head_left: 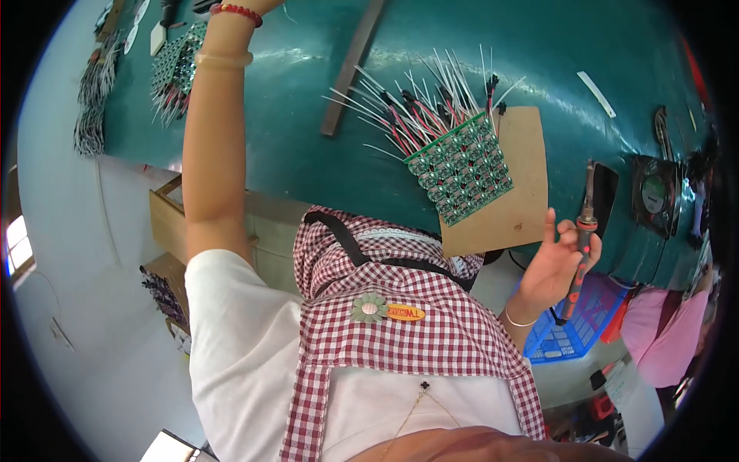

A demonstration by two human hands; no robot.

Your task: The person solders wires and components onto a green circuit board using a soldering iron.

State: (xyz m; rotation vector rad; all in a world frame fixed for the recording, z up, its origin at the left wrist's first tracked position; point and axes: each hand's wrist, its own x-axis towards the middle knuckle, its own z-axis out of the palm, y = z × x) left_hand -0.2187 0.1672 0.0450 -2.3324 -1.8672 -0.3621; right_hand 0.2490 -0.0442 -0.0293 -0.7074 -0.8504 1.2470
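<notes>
My right hand (553,269) is closed around the red and grey handle of a soldering iron (583,248), whose tip points away from me. To its left, a panel of small green circuit boards (462,165) lies partly on a brown sheet of board (527,200). White, red and black wires (416,112) fan out from the panel's far side. Stretched far forward, my left arm (214,146) leaves the picture at the top. Only the base of my left hand (258,5) shows there; its fingers are out of sight.
A dark bar (352,69) lies across the green table (285,100). More wired boards (177,73) and wire bundles (96,100) sit at the far left. On the right are a white strip (596,94), pliers (662,131), a black fan (656,192) and, lower, a blue basket (566,339).
</notes>
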